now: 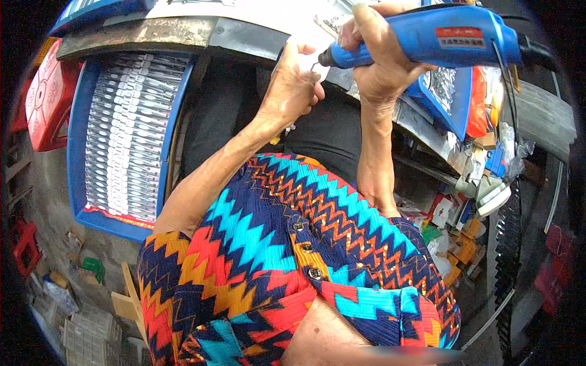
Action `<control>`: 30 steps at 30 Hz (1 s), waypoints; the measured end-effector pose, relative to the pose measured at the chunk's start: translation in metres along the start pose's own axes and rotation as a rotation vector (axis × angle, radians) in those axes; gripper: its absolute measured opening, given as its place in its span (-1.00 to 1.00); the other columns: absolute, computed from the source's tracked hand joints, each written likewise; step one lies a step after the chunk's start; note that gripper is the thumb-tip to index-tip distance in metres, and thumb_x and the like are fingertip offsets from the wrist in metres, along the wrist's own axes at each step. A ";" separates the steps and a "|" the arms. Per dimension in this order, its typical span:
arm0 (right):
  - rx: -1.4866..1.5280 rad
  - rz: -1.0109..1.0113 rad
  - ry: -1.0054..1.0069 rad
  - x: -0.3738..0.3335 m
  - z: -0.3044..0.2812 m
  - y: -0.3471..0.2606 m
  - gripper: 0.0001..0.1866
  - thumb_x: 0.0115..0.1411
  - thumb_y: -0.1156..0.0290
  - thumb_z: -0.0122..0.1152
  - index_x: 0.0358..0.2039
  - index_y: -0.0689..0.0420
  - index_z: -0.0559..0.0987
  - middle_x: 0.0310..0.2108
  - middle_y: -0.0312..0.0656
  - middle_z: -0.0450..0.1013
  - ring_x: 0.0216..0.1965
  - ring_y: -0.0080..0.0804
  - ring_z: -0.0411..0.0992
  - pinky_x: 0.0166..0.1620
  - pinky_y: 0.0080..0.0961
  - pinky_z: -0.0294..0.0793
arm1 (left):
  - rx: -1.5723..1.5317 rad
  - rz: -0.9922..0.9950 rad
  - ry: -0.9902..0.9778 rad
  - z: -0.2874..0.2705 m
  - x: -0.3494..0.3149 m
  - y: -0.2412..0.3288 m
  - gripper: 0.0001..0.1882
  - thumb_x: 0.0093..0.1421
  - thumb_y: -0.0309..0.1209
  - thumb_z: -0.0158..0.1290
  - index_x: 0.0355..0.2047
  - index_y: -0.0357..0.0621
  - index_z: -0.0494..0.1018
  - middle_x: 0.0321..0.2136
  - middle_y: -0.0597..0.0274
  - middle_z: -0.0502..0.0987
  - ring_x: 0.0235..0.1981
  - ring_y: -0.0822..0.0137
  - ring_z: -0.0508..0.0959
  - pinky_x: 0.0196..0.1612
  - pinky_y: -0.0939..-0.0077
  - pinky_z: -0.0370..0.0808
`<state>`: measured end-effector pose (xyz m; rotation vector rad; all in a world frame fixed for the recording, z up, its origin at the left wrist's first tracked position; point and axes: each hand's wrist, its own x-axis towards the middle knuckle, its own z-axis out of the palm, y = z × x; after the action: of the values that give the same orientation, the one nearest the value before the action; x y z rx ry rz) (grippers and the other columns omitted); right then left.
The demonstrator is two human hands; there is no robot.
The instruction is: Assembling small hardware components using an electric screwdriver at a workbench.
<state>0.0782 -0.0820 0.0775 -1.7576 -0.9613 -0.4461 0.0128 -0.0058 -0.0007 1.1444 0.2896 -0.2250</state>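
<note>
My right hand [381, 58] is wrapped round a blue corded power tool [427, 38] with a red label and a short black nose. A thin bent metal tip [315, 64] juts from that nose toward my left hand [292, 82]. My left fingers are closed on a small white piece [318, 53], right at the tool's tip. Glare on the bright work surface blurs the outline of this piece. Beside my right fingertips shows a thin pale strip [325, 27]; I cannot tell whether they touch it.
A blue tray [73, 152] at left holds rows of silver metal parts with white pieces. Another blue tray [461, 116] of metal parts stands at right. The bench's dark worn edge [244, 38] runs across the top. A red stool [46, 97] and boxes stand around.
</note>
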 end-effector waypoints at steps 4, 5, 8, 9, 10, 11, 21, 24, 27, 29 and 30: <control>0.313 0.039 0.137 -0.007 0.001 0.006 -0.84 -0.04 0.52 0.14 -0.45 0.33 0.43 -0.66 -0.18 0.32 -0.69 -0.39 0.33 -0.54 -0.48 0.36 | 0.009 -0.018 -0.002 -0.003 0.001 -0.007 -0.64 0.12 -0.52 -0.14 -0.07 -0.06 0.10 -0.69 0.28 0.35 -0.77 0.57 0.26 -0.78 0.73 0.14; 0.316 0.033 0.132 -0.005 -0.001 0.007 -0.84 -0.04 0.52 0.14 -0.45 0.33 0.43 -0.66 -0.18 0.32 -0.69 -0.39 0.33 -0.54 -0.48 0.36 | 0.007 -0.011 0.002 -0.002 0.004 -0.006 -0.64 0.12 -0.52 -0.14 -0.07 -0.06 0.10 -0.69 0.28 0.35 -0.77 0.57 0.26 -0.78 0.73 0.14; 0.303 0.087 0.110 -0.001 0.000 -0.004 -0.93 -0.04 0.56 0.10 -0.55 0.29 0.42 -0.69 -0.26 0.33 -0.73 -0.57 0.30 -0.66 -0.69 0.25 | 0.029 0.076 -0.005 -0.002 0.003 -0.012 -0.67 0.12 -0.54 -0.16 -0.09 -0.06 0.12 -0.68 0.28 0.35 -0.77 0.58 0.26 -0.78 0.75 0.16; 0.301 0.086 0.114 -0.003 0.001 -0.005 -0.93 -0.04 0.56 0.10 -0.55 0.29 0.42 -0.69 -0.26 0.33 -0.73 -0.57 0.30 -0.66 -0.69 0.25 | 0.032 0.077 -0.008 -0.002 0.001 -0.010 -0.67 0.12 -0.54 -0.16 -0.09 -0.06 0.12 -0.68 0.28 0.35 -0.77 0.58 0.26 -0.78 0.75 0.16; 0.238 0.176 0.125 -0.005 0.003 -0.007 -0.92 -0.05 0.56 0.12 -0.54 0.29 0.42 -0.69 -0.27 0.33 -0.73 -0.57 0.30 -0.66 -0.69 0.26 | -0.009 0.067 -0.006 -0.002 0.000 -0.007 -0.68 0.12 -0.54 -0.16 -0.09 -0.06 0.12 -0.68 0.27 0.35 -0.77 0.57 0.26 -0.78 0.75 0.15; 0.174 0.265 0.137 -0.008 0.005 -0.008 -0.91 -0.05 0.56 0.13 -0.53 0.29 0.43 -0.69 -0.27 0.33 -0.73 -0.58 0.30 -0.65 -0.69 0.26 | -0.050 0.056 -0.004 -0.002 -0.003 -0.006 -0.68 0.13 -0.54 -0.17 -0.10 -0.06 0.11 -0.68 0.27 0.35 -0.77 0.57 0.26 -0.78 0.76 0.15; 0.449 0.106 0.216 -0.011 -0.011 -0.001 -0.88 -0.05 0.59 0.12 -0.46 0.36 0.44 -0.68 -0.14 0.32 -0.70 -0.40 0.34 -0.56 -0.51 0.37 | -0.014 0.100 -0.037 -0.003 0.006 -0.008 -0.63 0.13 -0.48 -0.13 -0.05 -0.08 0.07 -0.68 0.24 0.35 -0.79 0.57 0.23 -0.79 0.76 0.10; 0.490 0.118 0.223 -0.009 -0.014 -0.004 -0.88 -0.05 0.63 0.10 -0.44 0.35 0.42 -0.70 -0.14 0.31 -0.70 -0.40 0.32 -0.55 -0.49 0.36 | -0.056 0.092 -0.051 -0.007 0.008 -0.009 -0.62 0.11 -0.43 -0.15 -0.06 -0.10 0.05 -0.69 0.22 0.34 -0.80 0.56 0.25 -0.79 0.73 0.15; 0.395 0.339 0.373 -0.018 -0.014 -0.007 -0.81 -0.14 0.61 0.25 -0.46 0.25 0.46 -0.63 -0.27 0.39 -0.64 -0.53 0.38 -0.51 -0.59 0.41 | -0.177 0.095 -0.091 -0.008 0.003 -0.003 -0.63 0.13 -0.33 -0.16 -0.08 -0.09 0.05 -0.71 0.21 0.33 -0.83 0.55 0.24 -0.83 0.71 0.15; 0.426 0.416 0.417 -0.023 -0.012 -0.009 -0.80 -0.13 0.61 0.24 -0.43 0.27 0.45 -0.61 -0.27 0.39 -0.62 -0.54 0.38 -0.49 -0.60 0.40 | -0.217 0.040 -0.128 -0.008 0.001 0.001 -0.64 0.16 -0.30 -0.12 -0.09 -0.07 0.05 -0.71 0.22 0.30 -0.82 0.58 0.22 -0.83 0.75 0.13; 0.429 0.404 0.407 -0.029 -0.011 -0.004 -0.80 -0.12 0.62 0.23 -0.42 0.27 0.45 -0.60 -0.27 0.39 -0.61 -0.55 0.38 -0.48 -0.60 0.40 | -0.242 0.056 -0.165 -0.012 -0.003 -0.002 -0.66 0.17 -0.30 -0.12 -0.11 -0.05 0.05 -0.71 0.24 0.30 -0.82 0.60 0.20 -0.82 0.77 0.11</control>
<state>0.0589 -0.1027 0.0636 -1.3509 -0.3625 -0.2915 0.0079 0.0044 -0.0056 0.8873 0.1344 -0.2271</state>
